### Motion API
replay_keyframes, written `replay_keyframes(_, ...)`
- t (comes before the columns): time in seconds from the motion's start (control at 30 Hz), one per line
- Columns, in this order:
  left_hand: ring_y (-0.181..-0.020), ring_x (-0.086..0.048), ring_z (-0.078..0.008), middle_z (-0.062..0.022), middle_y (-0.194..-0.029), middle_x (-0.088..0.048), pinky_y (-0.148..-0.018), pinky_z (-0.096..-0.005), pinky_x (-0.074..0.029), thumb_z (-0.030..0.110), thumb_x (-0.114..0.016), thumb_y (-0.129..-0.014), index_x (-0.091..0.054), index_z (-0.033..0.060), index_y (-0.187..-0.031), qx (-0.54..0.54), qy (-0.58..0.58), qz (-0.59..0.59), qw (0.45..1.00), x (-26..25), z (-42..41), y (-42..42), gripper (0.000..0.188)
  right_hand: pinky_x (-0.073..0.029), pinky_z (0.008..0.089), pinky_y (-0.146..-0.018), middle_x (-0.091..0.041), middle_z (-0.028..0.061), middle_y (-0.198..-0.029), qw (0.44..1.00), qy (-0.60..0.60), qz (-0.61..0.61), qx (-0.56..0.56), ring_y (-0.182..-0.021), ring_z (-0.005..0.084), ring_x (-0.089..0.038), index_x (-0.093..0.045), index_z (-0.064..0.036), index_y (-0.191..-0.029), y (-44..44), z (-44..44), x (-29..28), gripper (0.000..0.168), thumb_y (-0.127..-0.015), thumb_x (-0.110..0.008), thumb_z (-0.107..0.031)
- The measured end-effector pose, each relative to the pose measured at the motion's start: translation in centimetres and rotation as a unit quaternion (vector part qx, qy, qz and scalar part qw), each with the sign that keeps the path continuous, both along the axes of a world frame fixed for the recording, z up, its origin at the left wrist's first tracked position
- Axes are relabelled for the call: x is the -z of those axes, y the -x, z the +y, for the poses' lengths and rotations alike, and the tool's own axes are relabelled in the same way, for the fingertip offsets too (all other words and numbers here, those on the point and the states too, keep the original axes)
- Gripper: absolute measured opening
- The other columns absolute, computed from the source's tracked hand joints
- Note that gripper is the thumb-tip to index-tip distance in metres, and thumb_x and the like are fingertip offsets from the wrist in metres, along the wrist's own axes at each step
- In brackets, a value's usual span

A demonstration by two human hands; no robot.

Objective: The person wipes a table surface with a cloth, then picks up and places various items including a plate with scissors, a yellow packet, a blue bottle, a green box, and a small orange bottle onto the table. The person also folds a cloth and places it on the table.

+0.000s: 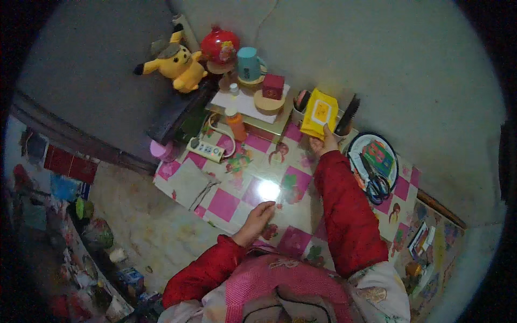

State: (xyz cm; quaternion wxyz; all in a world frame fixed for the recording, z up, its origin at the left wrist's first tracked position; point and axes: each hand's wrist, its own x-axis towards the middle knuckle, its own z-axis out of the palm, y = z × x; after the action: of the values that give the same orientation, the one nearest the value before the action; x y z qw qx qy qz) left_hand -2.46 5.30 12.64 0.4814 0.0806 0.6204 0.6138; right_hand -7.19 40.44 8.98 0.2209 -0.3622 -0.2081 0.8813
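Note:
My right hand [326, 144] grips the lower end of a yellow soft pack of wipes [322, 111] with a white lid. The pack is at a white holder [298, 116], in front of a black comb [350, 115] and a round brush [302, 99]; whether it rests in the holder or is held above it cannot be made out. My left hand [256, 220] is at the near side of the table, over the pink-and-white checked tablecloth [224, 205]. Its fingers lie close together, and the palm side is hidden. No object shows in it.
Right of my right arm, a round tray [355, 141] holds scissors [379, 187] and a green packet [379, 156]. Further left stand an orange bottle [236, 125], a power strip [205, 149] and a box with a white top [230, 101]. A teal mug [249, 64] and yellow plush toy [183, 70] are behind.

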Motion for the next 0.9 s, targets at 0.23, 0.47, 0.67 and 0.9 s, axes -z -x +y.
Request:
replay_keyframes(0.23,-0.101,-0.052,-0.0126,-0.0031,-0.109,-0.057,-0.085,-0.0271,-0.044,0.029,-0.052,-0.094,-0.052,0.0026,-0.120,-0.027,-0.036,0.017,0.999,-1.4,-2.0,1.0,0.037,-0.050,0.0293,-0.066,-0.059,0.0051,-0.108,0.970,-0.211,0.117,0.027,-0.087,0.0191,-0.061,-0.046,-0.009,-0.117,-1.9,-4.1,-2.1,0.027,-0.092,-0.052,-0.020)
replay_keyframes(0.47,-0.108,-0.053,-0.0209,-0.0131,-0.122,-0.051,-0.087,-0.0362,-0.046,0.030,-0.053,-0.092,-0.041,0.0040,-0.130,-0.115,-0.245,-0.187,0.944,-6.7,0.6,4.6,0.047,-0.049,0.0268,-0.072,-0.060,0.0062,-0.104,0.931,-0.360,0.042,-0.044,-0.088,0.0152,-0.060,-0.048,-0.006,-0.120,-7.9,-20.5,-13.2,0.033,-0.091,-0.054,-0.020)
replay_keyframes(0.67,-0.097,-0.062,-0.0255,-0.0123,-0.112,-0.059,-0.080,-0.0391,-0.054,0.023,-0.055,-0.090,-0.046,0.0035,-0.125,-0.143,-0.222,-0.167,0.950,-8.9,-3.1,5.8,0.041,-0.042,0.0277,-0.088,-0.049,0.0088,-0.122,0.845,-0.428,0.084,-0.310,-0.107,0.0134,-0.050,-0.038,0.000,-0.129,-11.0,-25.6,-10.2,0.042,-0.092,-0.052,-0.013)
replay_keyframes(0.9,-0.099,-0.060,-0.0280,-0.0133,-0.113,-0.058,-0.085,-0.0407,-0.051,0.008,-0.056,-0.085,-0.042,0.0003,-0.127,-0.272,-0.171,-0.047,0.946,-11.5,-12.8,15.7,0.045,-0.045,0.0260,-0.078,-0.055,0.0069,-0.110,0.854,-0.369,0.001,-0.367,-0.089,0.0119,-0.054,-0.046,-0.006,-0.124,-12.6,-26.0,-7.0,0.034,-0.092,-0.052,-0.014)
